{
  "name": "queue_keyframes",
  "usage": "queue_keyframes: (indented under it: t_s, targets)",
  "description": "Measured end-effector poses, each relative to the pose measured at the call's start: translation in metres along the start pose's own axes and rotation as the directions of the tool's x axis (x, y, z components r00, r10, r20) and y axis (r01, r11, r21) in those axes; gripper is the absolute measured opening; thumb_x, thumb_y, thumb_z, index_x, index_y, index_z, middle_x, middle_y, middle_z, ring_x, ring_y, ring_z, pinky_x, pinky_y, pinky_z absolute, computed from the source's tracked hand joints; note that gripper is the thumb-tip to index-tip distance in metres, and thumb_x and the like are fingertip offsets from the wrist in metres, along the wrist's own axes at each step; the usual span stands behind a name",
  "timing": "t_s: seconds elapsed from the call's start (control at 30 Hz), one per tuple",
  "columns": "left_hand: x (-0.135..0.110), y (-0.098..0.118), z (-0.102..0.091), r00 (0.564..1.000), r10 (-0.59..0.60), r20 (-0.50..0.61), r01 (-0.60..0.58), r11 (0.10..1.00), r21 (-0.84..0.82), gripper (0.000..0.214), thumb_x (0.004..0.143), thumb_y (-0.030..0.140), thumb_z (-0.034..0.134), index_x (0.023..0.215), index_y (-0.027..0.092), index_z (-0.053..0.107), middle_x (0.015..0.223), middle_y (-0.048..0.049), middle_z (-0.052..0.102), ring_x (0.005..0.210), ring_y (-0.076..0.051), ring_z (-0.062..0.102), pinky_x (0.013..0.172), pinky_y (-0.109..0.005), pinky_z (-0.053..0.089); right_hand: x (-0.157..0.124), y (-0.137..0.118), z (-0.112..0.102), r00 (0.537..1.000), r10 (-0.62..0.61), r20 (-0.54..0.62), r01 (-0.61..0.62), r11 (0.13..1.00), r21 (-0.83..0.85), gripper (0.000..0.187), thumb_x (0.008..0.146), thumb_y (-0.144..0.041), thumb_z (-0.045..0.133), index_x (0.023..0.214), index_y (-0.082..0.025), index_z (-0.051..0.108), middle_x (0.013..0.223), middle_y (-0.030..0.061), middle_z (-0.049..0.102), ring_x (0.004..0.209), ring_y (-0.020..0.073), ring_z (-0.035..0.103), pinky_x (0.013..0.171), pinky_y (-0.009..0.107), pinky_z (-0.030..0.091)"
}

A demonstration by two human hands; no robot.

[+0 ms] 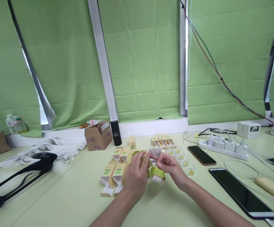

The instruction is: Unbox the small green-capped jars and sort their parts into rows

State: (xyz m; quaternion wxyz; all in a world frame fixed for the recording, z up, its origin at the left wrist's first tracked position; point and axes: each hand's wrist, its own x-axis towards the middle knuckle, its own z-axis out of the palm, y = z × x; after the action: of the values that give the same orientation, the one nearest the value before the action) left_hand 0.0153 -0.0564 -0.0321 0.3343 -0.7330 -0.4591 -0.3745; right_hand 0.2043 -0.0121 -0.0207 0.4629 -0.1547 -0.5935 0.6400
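Note:
My left hand (136, 174) curls round a small kraft cardboard box (146, 159), mostly hidden behind its fingers. With thumb and forefinger, my right hand (172, 168) pinches at a lime-green, ring-shaped piece (157, 172) with white material below it. A whitish translucent piece (155, 152) shows between the hands; whether it is held I cannot tell. Left of my left hand lie several kraft boxes (108, 172) with green label squares and opened ends. Beyond my right hand sit clear plastic cups (185, 164) with yellow centres, and more small boxes (163, 141) stand behind them.
A brown carton (98, 136) and a black cylinder (116, 133) stand at the back. White cloth-like items (56, 148) and a black strap-like frame (30, 171) lie left. On the right are two phones (201, 154), a power strip (224, 148), cables and a white box (248, 130).

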Motion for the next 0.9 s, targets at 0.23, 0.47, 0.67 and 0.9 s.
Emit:
queue_keyframes:
  t_s: [0.23,0.47,0.67,0.9]
  targets:
    - [-0.002,0.003,0.000,0.996,0.080,0.039,-0.079,0.997,-0.021,0.064,0.095,0.009,0.050,0.155,0.028,0.039,0.131,-0.0146,0.061,0.124,-0.030,0.058,0.091,-0.043,0.060,0.005,0.012,0.004,1.000,0.026,0.017,-0.024,0.993,-0.112,0.047,0.075,-0.061,0.079,0.075,-0.022,0.052,0.058,-0.0070,0.053,0.046,0.0085,0.044,0.040,0.019,0.035]
    - [-0.001,-0.014,0.001,0.995,-0.100,0.027,0.098,0.993,0.062,0.071,0.090,0.001,0.049,0.155,0.027,0.039,0.128,-0.0133,0.061,0.122,-0.029,0.058,0.090,-0.042,0.060,0.003,-0.024,-0.012,0.993,-0.052,-0.107,0.013,0.943,-0.332,0.041,0.081,-0.058,0.073,0.078,-0.022,0.053,0.070,0.0010,0.067,0.055,0.0130,0.053,0.050,0.023,0.033]
    - [0.000,-0.019,0.000,0.983,-0.181,0.036,0.178,0.981,0.072,0.066,0.090,0.004,0.053,0.153,0.023,0.042,0.127,-0.0137,0.062,0.121,-0.030,0.057,0.093,-0.043,0.058,-0.011,-0.044,-0.012,0.991,0.129,-0.040,-0.103,0.526,-0.844,0.010,0.087,-0.024,0.062,0.078,-0.022,0.059,0.072,0.0000,0.068,0.069,0.0170,0.060,0.060,0.025,0.033]
    - [-0.002,-0.015,0.003,0.980,-0.190,0.060,0.188,0.982,0.032,0.070,0.089,0.005,0.055,0.155,0.025,0.039,0.129,-0.0124,0.062,0.122,-0.030,0.057,0.092,-0.041,0.057,-0.022,-0.046,0.006,0.957,0.289,0.021,-0.046,0.223,-0.974,0.010,0.080,-0.013,0.062,0.076,-0.022,0.063,0.082,0.0021,0.072,0.079,0.0203,0.061,0.063,0.027,0.031]
